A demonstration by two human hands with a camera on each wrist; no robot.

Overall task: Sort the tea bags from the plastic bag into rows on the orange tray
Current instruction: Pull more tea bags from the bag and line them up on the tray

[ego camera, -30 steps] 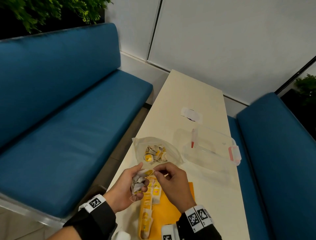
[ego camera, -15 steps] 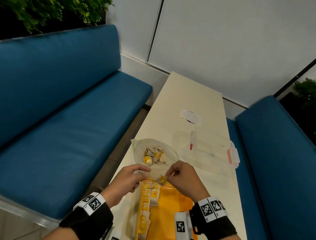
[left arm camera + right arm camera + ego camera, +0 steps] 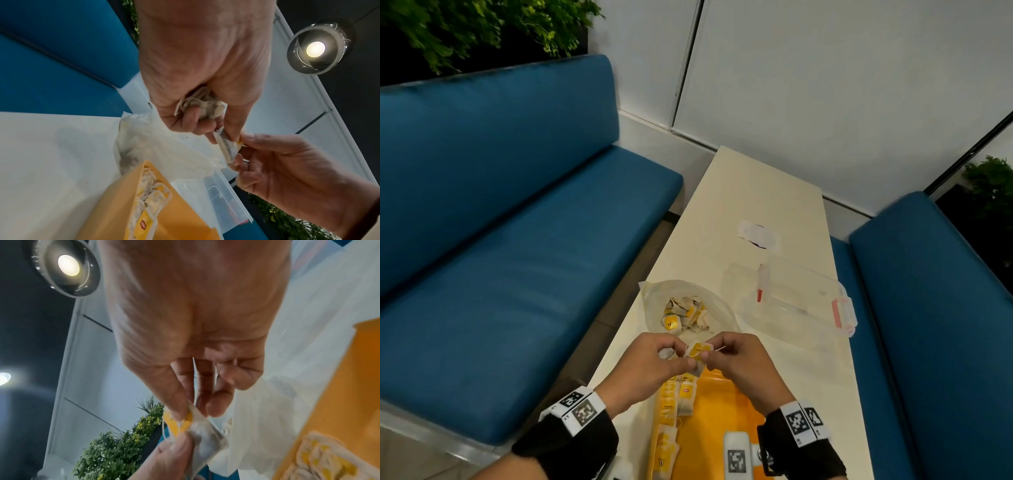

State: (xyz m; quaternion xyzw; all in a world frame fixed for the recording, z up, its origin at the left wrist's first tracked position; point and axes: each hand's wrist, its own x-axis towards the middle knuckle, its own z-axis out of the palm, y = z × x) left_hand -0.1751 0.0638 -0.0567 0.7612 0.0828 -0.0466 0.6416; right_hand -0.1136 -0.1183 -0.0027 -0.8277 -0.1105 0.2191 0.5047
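Both forearms wear black sleeves ending in black wrist cuffs. Each cuff carries a white band (image 3: 804, 423) printed with square black-and-white coded markers. A white block with another such marker sits beside the right cuff (image 3: 738, 457).

Your right hand (image 3: 193, 331) fills the upper centre of the frame, its thumb and fingertips (image 3: 213, 407) pinching a tea bag (image 3: 197, 433) by its yellow tag. Your left hand (image 3: 164, 462) comes in from the bottom centre and pinches the same bag. At right stands the orange tray (image 3: 329, 394), more tea bags (image 3: 320, 457) lying in its lower right part. A ceiling lamp (image 3: 68, 266) glows upper left.
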